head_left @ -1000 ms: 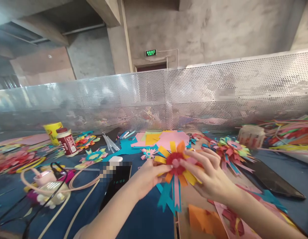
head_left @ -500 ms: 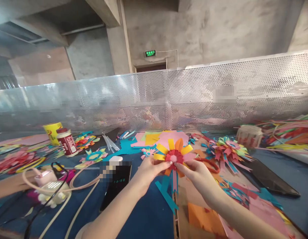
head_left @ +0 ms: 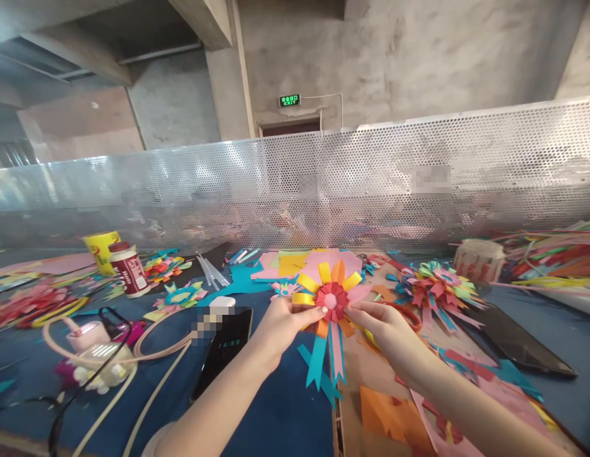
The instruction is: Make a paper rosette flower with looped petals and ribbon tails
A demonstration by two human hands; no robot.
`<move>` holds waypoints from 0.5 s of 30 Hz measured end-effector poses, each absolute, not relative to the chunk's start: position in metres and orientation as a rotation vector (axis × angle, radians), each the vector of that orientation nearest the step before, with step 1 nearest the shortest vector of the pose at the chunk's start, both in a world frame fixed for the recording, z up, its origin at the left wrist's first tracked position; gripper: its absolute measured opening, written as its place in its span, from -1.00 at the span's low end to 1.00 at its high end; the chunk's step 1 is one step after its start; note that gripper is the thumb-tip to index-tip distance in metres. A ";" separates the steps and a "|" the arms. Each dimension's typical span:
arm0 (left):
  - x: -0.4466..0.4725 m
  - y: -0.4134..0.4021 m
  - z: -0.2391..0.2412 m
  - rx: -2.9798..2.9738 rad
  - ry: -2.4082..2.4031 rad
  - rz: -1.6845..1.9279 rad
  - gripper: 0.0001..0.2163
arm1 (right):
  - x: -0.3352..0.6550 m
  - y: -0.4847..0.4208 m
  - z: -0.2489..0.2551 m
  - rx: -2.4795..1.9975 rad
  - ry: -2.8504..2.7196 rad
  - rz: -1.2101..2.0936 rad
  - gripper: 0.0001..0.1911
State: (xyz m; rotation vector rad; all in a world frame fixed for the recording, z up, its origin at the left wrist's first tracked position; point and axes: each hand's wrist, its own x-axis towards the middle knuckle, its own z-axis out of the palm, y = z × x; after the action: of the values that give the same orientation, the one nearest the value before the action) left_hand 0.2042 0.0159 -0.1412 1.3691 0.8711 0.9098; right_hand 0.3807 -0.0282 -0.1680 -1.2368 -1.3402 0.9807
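A paper flower [head_left: 331,297] is held up over the table, with a red ring around a pink centre, yellow, orange and pink petals, and blue and pink strips hanging below. My left hand [head_left: 292,320] pinches its left side, thumb on the red ring. My right hand [head_left: 378,317] grips the right side by the pink petal, fingers pressed together. Behind my left hand lies a small pink and blue paper flower [head_left: 285,289]. Red-handled scissors [head_left: 411,315], partly hidden, lie behind my right hand. Below the held flower are loose blue paper strips [head_left: 323,374].
A phone [head_left: 223,349] and tangled cables [head_left: 154,355] lie left. Farther back stand a dark red bottle [head_left: 129,270] and a yellow cup [head_left: 101,252]. Right are a finished paper flower [head_left: 435,289], a black tablet [head_left: 523,343] and a jar [head_left: 479,260]. A perforated metal screen [head_left: 371,184] closes the back.
The flower has turned slightly in my hands, and its blue strip now hangs apart from the pink one. My right fingers have shifted outward to the petal. Another person's arm at far left has withdrawn.
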 end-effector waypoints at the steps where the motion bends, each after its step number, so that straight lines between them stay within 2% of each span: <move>1: 0.204 0.016 -0.141 1.377 0.870 0.908 -0.75 | 0.380 -0.030 -0.166 -1.250 -1.336 0.992 -0.63; 8: 0.205 0.013 -0.141 1.458 0.909 0.925 -0.76 | 0.374 -0.039 -0.150 -1.235 -1.296 1.087 -0.58; 15: 0.207 0.011 -0.139 1.529 0.900 0.903 -0.75 | 0.375 -0.037 -0.156 -1.232 -1.328 1.086 -0.69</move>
State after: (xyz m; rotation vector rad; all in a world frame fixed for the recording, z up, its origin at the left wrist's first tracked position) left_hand 0.2074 0.0106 -0.1385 1.5288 0.8998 0.9031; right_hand 0.3751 -0.0372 -0.1563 -1.2318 -1.3278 1.0859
